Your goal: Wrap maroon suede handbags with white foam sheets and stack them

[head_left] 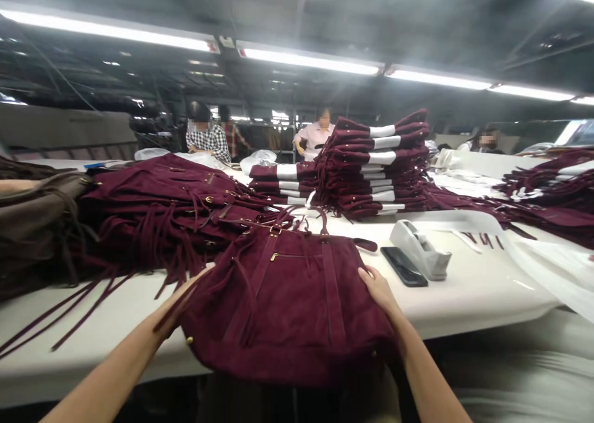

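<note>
A burgundy, suede-looking handbag [297,299] with straps, a front zip pocket and brass-coloured fittings is right before me, its base over the table's near edge. My left hand [200,277] is at the bag's left side, mostly hidden behind the bag and its hanging straps. At the opposite side, my right hand [378,287] grips the upper right edge, with the other fingers partly out of sight. Between them the bag is held, front panel facing me. Its handles lie back toward the stacked bags.
Burgundy bags [153,200] are heaped left, beside a brown bag [37,219]. A tall stack of bags with white bands [375,163] stands behind. A black phone [403,266] and a tape dispenser [420,250] lie right on the white table [482,293]. Several people work beyond.
</note>
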The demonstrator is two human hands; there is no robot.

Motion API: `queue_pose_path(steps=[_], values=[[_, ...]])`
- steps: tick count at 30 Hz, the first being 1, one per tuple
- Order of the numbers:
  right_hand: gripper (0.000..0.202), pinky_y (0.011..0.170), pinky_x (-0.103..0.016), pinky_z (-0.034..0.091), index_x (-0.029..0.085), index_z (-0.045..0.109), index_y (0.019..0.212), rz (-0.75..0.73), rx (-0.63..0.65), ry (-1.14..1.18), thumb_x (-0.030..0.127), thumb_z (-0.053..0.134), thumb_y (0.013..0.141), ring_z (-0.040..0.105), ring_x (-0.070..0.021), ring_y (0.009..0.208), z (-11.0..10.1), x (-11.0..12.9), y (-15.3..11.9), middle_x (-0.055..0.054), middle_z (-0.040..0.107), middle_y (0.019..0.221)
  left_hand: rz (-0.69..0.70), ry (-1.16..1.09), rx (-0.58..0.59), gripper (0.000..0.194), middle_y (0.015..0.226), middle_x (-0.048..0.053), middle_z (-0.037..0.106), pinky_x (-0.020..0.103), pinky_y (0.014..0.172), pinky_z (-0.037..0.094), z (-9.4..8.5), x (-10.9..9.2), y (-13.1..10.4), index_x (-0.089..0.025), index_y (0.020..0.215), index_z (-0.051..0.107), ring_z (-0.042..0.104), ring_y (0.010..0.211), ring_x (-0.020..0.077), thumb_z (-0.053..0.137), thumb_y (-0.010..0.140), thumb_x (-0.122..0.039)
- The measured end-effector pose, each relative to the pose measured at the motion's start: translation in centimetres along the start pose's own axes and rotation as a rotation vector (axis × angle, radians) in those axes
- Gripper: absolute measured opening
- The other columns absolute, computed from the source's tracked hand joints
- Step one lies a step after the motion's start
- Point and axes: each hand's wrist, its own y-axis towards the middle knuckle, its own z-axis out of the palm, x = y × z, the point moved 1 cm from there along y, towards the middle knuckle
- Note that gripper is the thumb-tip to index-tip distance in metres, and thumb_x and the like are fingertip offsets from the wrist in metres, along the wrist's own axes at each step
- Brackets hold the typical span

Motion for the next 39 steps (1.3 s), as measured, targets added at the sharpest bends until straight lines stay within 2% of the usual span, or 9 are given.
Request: queue_pose_path(steps=[6, 10, 16, 22, 25, 29, 32, 36, 39], values=[[0.082, 0.103, -0.036, 0.047, 0.017, 0.046, 0.140, -0.012, 0.149, 0.135, 0.055, 0.073, 0.073, 0.057, -0.0276, 0.122, -0.8, -0.3, -1.0, -0.013, 0.057, 0.135, -0.295, -0.057, 0.255, 0.052, 0.099, 0.006, 0.075, 0.034, 0.087, 0.057, -1.9, -0.1, -2.5, -0.022, 0.106, 0.071, 0.070, 0.096, 0.0266, 0.078, 0.067, -0.055], [0.091, 0.090, -0.036, 0.056, 0.017, 0.039, 0.145, 0.020, 0.215, 0.279, 0.050, 0.078, 0.070, 0.066, -0.0274, 0.105, -0.9, -0.6, -1.5, -0.011, 0.068, 0.116, -0.275, 0.024, 0.151, 0.053, 0.095, 0.007, 0.075, 0.032, 0.073, 0.060, -2.7, 1.1, -2.6, -0.020, 0.102, 0.069, 0.071, 0.094, 0.0289, 0.086, 0.057, -0.043], [0.082, 0.074, -0.034, 0.060, 0.013, 0.055, 0.132, 0.097, 0.128, 0.397, 0.043, 0.084, 0.061, 0.071, -0.0255, 0.081, -0.9, -0.6, 0.0, -0.007, 0.074, 0.089, -0.264, -0.129, -0.046, 0.049, 0.080, 0.006, 0.074, 0.030, 0.063, 0.059, -1.7, 1.5, -2.2, -0.017, 0.095, 0.064, 0.071, 0.074, 0.0255, 0.086, 0.052, -0.026], [0.063, 0.076, -0.032, 0.057, 0.012, 0.065, 0.121, 0.223, 0.057, 0.274, 0.031, 0.082, 0.063, 0.070, -0.0232, 0.081, -1.5, 1.3, 4.4, -0.008, 0.074, 0.090, -0.045, -0.056, -0.029, 0.046, 0.077, 0.008, 0.071, 0.035, 0.068, 0.058, 1.5, 1.0, 0.4, -0.013, 0.089, 0.065, 0.069, 0.075, 0.0261, 0.082, 0.058, -0.044], [0.049, 0.083, -0.035, 0.054, 0.010, 0.070, 0.114, 0.200, 0.028, 0.161, 0.034, 0.075, 0.071, 0.068, -0.0258, 0.090, -2.5, 1.1, 3.9, -0.012, 0.073, 0.096, 0.017, -0.001, -0.131, 0.052, 0.090, 0.013, 0.071, 0.041, 0.081, 0.056, 1.2, 2.3, 0.0, -0.011, 0.092, 0.065, 0.067, 0.091, 0.0299, 0.073, 0.065, -0.055], [0.037, 0.091, -0.040, 0.051, 0.015, 0.074, 0.100, -0.121, -0.217, -0.085, 0.044, 0.064, 0.080, 0.067, -0.0275, 0.094, -5.0, 0.2, -1.1, -0.013, 0.070, 0.108, 0.307, 0.192, -0.346, 0.054, 0.131, 0.013, 0.057, 0.044, 0.105, 0.043, -0.9, 2.8, -4.1, -0.016, 0.121, 0.057, 0.054, 0.122, 0.0284, 0.064, 0.078, -0.050], [0.027, 0.098, -0.043, 0.048, 0.020, 0.073, 0.097, -0.537, -0.341, -0.183, 0.041, 0.059, 0.089, 0.065, -0.0259, 0.099, -6.4, 1.7, -6.3, -0.010, 0.069, 0.107, 0.776, 0.596, -0.172, 0.038, 0.135, 0.008, 0.055, 0.046, 0.112, 0.037, -1.3, 1.7, -7.5, -0.023, 0.123, 0.058, 0.049, 0.128, 0.0259, 0.060, 0.088, -0.036], [0.025, 0.100, -0.048, 0.046, 0.025, 0.071, 0.108, -0.931, 0.069, -0.412, 0.038, 0.069, 0.086, 0.060, -0.0279, 0.111, -5.7, 5.8, -9.6, -0.008, 0.068, 0.114, 1.029, 1.008, 0.272, 0.039, 0.133, 0.010, 0.059, 0.050, 0.116, 0.030, 1.0, 0.9, -7.5, -0.020, 0.124, 0.060, 0.047, 0.131, 0.0273, 0.057, 0.091, -0.041], [0.050, 0.110, -0.053, 0.035, 0.026, 0.065, 0.121, -1.018, 0.330, -0.692, 0.045, 0.078, 0.077, 0.052, -0.0306, 0.123, -4.5, 7.1, -9.0, -0.008, 0.062, 0.127, 1.057, 1.196, 0.378, 0.047, 0.125, 0.012, 0.064, 0.053, 0.115, 0.028, 2.8, 1.1, -5.4, -0.017, 0.120, 0.064, 0.053, 0.125, 0.0300, 0.052, 0.092, -0.053]])
